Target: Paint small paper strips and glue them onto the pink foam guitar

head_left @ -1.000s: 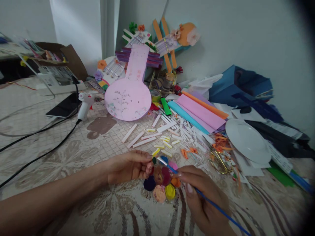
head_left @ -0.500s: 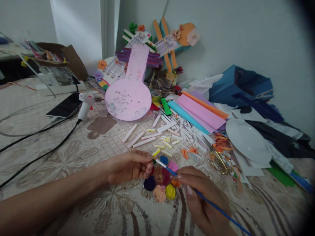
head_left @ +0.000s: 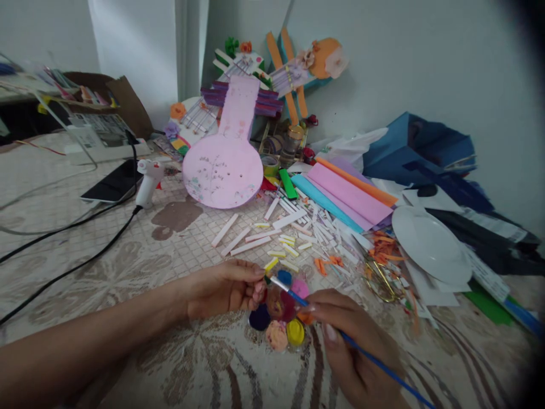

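My left hand (head_left: 223, 292) pinches a small yellow paper strip (head_left: 269, 264) just above a round paint palette (head_left: 279, 312) with several colour wells. My right hand (head_left: 351, 341) grips a blue paintbrush (head_left: 374, 363); its tip touches the strip's lower end near my left fingertips. The palette lies on the patterned tablecloth between both hands, partly hidden by my fingers.
Cut white and yellow paper strips (head_left: 272, 233) litter the cloth beyond. A pink guitar-shaped cardboard (head_left: 227, 165), coloured paper sheets (head_left: 344, 196), white plate (head_left: 430, 244), gold scissors (head_left: 381, 281), glue gun (head_left: 147, 182) with black cable, and phone (head_left: 110, 182) lie around.
The brush tip has shifted a little left, from above the palette's blue well to the end of the yellow strip. Both hands stay almost in place.
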Motion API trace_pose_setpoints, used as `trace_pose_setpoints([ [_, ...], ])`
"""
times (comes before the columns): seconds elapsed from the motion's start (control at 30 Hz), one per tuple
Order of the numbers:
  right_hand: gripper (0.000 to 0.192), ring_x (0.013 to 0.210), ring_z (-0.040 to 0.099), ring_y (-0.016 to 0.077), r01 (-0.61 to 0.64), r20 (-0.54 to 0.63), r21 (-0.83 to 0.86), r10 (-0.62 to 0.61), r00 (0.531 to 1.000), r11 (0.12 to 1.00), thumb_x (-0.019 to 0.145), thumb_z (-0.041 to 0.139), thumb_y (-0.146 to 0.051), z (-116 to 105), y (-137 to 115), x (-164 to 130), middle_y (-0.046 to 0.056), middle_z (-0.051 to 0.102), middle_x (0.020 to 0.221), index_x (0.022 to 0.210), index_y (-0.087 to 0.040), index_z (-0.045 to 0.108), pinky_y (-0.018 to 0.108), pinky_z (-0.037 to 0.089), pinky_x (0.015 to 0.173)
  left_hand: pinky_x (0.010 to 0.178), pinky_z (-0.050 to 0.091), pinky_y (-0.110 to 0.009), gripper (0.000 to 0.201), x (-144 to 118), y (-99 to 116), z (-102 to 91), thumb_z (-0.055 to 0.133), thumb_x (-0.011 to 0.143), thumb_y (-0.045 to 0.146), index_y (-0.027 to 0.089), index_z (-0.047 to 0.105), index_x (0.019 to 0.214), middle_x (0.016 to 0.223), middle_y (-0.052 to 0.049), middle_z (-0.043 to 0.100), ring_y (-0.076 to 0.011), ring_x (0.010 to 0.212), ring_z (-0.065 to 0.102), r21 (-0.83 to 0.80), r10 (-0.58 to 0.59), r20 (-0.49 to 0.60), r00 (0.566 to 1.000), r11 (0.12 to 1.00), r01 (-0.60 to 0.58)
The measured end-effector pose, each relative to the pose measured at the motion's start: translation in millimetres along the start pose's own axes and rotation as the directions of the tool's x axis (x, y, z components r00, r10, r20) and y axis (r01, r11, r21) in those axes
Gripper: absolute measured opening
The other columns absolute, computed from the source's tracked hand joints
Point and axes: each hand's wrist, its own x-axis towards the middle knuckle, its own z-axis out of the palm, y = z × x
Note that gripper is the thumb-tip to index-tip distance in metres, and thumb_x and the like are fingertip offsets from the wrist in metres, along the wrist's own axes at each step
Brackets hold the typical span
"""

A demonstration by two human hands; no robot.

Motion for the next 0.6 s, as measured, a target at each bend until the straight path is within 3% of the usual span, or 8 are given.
trace_pose_setpoints([
  [0.07, 0.029, 0.093, 0.063, 0.0167, -0.023, -0.024, -0.029, 0.022, 0.999, 0.999, 0.081, 0.048, -0.007, -0.6, 0.4, -0.6, 0.008, 0.063, 0.099, 0.106, -0.017, 0.057, 0.028, 0.055, 0.076, 0.06, 0.043, -0.019, 0.015, 0.1, 0.3, -0.4, 0.067, 0.076, 0.016, 0.01, 0.059, 0.065, 0.062, -0.002, 0.057, -0.009, 0.06, 0.053, 0.026, 0.007, 0.014, 1.0, 1.0, -0.008],
  [0.2, 0.029, 0.096, 0.062, 0.0164, 0.026, 0.059, 0.004, -0.026, 0.998, 1.0, 0.08, 0.048, -0.007, -2.0, 0.6, -1.0, 0.008, 0.063, 0.1, 0.107, -0.016, 0.056, 0.027, 0.055, 0.078, 0.061, 0.043, -0.018, 0.013, 0.2, 0.6, -0.7, 0.068, 0.074, 0.017, 0.01, 0.06, 0.067, 0.062, -0.002, 0.057, -0.0084, 0.06, 0.053, 0.025, 0.005, 0.017, 1.0, 1.0, -0.005],
  [0.33, 0.031, 0.095, 0.062, 0.0166, 0.017, -0.02, -0.036, -0.017, 1.0, 0.999, 0.08, 0.048, -0.006, -1.3, 0.2, 0.0, 0.008, 0.063, 0.1, 0.108, -0.015, 0.056, 0.028, 0.055, 0.078, 0.06, 0.043, -0.019, 0.014, -0.1, 0.0, 0.1, 0.07, 0.072, 0.017, 0.01, 0.06, 0.065, 0.062, -0.002, 0.057, -0.0088, 0.06, 0.053, 0.015, 0.004, 0.013, 1.0, 1.0, -0.004],
  [0.5, 0.033, 0.096, 0.062, 0.0173, 0.072, 0.044, 0.018, -0.073, 0.996, 0.997, 0.079, 0.048, -0.004, -0.2, -2.1, 2.2, 0.009, 0.064, 0.099, 0.108, -0.015, 0.056, 0.029, 0.055, 0.077, 0.062, 0.043, -0.018, 0.015, -0.2, -0.5, 0.4, 0.071, 0.071, 0.017, 0.009, 0.06, 0.066, 0.062, -0.002, 0.057, -0.0082, 0.061, 0.054, 0.013, 0.002, 0.001, 1.0, 1.0, -0.002],
  [0.6, 0.034, 0.097, 0.061, 0.0167, 0.062, 0.02, 0.023, -0.062, 0.998, 0.998, 0.078, 0.048, -0.003, 0.8, -3.5, 2.7, 0.009, 0.062, 0.101, 0.109, -0.014, 0.055, 0.029, 0.054, 0.078, 0.061, 0.043, -0.019, 0.016, 0.4, -0.5, -1.0, 0.069, 0.074, 0.018, 0.01, 0.059, 0.065, 0.062, -0.002, 0.057, -0.0089, 0.06, 0.054, 0.047, 0.006, 0.022, 1.0, 0.999, -0.007],
])
